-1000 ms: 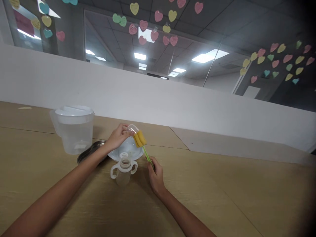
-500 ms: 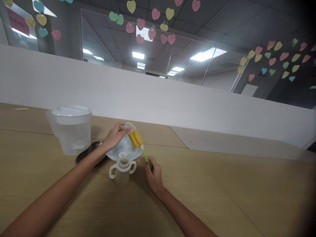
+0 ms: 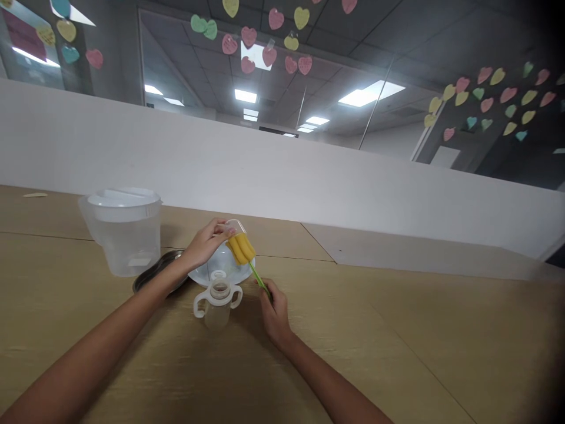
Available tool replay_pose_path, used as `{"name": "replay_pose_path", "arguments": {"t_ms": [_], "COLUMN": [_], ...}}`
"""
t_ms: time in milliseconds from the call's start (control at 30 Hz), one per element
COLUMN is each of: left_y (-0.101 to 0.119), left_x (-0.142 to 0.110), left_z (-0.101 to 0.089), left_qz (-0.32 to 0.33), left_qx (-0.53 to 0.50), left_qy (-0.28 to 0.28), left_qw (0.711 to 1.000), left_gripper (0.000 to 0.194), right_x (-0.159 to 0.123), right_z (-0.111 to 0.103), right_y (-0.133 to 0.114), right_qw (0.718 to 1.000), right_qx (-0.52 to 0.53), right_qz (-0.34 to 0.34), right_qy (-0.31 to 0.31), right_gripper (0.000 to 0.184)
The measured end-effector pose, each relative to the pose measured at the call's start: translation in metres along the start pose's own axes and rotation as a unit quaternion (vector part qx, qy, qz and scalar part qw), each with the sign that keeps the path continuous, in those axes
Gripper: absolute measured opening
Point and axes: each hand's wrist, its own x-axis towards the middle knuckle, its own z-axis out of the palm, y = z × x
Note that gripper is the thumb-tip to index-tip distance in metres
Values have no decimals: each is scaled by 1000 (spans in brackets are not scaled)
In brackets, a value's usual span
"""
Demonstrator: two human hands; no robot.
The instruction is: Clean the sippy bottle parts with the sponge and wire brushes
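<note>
My left hand (image 3: 207, 242) is closed on a clear plastic cap (image 3: 237, 226), held over a pale bowl (image 3: 203, 274). The yellow head of a sponge bottle brush (image 3: 241, 248) is up against the cap's mouth; whether its tip is inside, I cannot make out. Lower down, my right hand (image 3: 276, 315) wraps round the brush's green handle. Upright on the table in front of the bowl is a baby bottle (image 3: 217, 315) without a lid, a white handle on each side.
A large lidded pitcher (image 3: 132, 235) stands at the left. Between it and the bowl lies a dark metal tray (image 3: 152, 275), partly behind my left forearm. A white wall (image 3: 282, 171) rises behind the wooden table (image 3: 353, 353). Some thin pale piece (image 3: 35, 195) lies far left.
The whole view has shifted slightly. Both hands keep their hold, and the brush and cap stay together in nearly the same place over the bowl.
</note>
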Motion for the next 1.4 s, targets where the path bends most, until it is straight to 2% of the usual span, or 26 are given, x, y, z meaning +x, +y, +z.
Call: {"name": "replay_pose_path", "arguments": {"t_ms": [233, 300, 400, 467, 567, 633, 700, 867, 933, 1000, 1100, 1167, 1233, 1333, 1400], "left_y": [6, 10, 19, 26, 35, 37, 39, 47, 49, 49, 44, 40, 38, 35, 28], "left_x": [0, -2, -10, -15, -20, -19, -17, -15, -16, -16, -13, -10, -6, -3, -1], "left_z": [-10, -13, -12, -8, -3, -3, -8, -28, -32, -33, -32, -34, -42, -63, -82], "left_qz": [4, 6, 31, 45, 46, 38, 32, 51, 65, 57, 3, -18, -7, 36, 51], "left_qx": [-71, -42, 67, 127, 173, 200, 207, 89, 64, 66, 86, 119, 176, 301, 379], "left_qy": [-112, -134, -157, -165, -146, -118, -120, -257, -280, -273, -232, -187, -125, -17, 12], "left_qw": [991, 990, 985, 977, 973, 972, 971, 961, 956, 958, 969, 975, 976, 953, 924], "left_gripper": [47, 47, 47, 48, 36, 33, 32, 32, 30, 31, 33, 35, 38, 41, 41], "right_x": [0, 1, 1, 1, -1, -3, -4, -2, -1, 0, 0, 0, 1, 2, 3], "right_z": [0, 1, 1, 0, -1, -2, -2, -3, -3, -3, -3, -2, -1, 1, 2], "right_y": [1, 2, 3, 4, 4, 4, 4, 5, 6, 6, 5, 5, 5, 5, 6], "right_qw": [999, 999, 999, 1000, 999, 998, 997, 999, 1000, 1000, 999, 999, 999, 997, 993], "right_qx": [37, 38, 26, 8, -36, -57, -55, 8, 20, 21, 17, 18, 27, 57, 75], "right_qz": [14, 21, 31, 20, -15, -33, -35, -16, -7, 0, 8, 16, 28, 54, 77], "right_qy": [7, 11, 20, 18, -2, -22, -36, -30, -22, -18, -34, -44, -32, 22, 51], "right_gripper": [28, 28, 29, 29, 30, 31, 32, 31, 33, 35, 36, 36, 36, 35, 34]}}
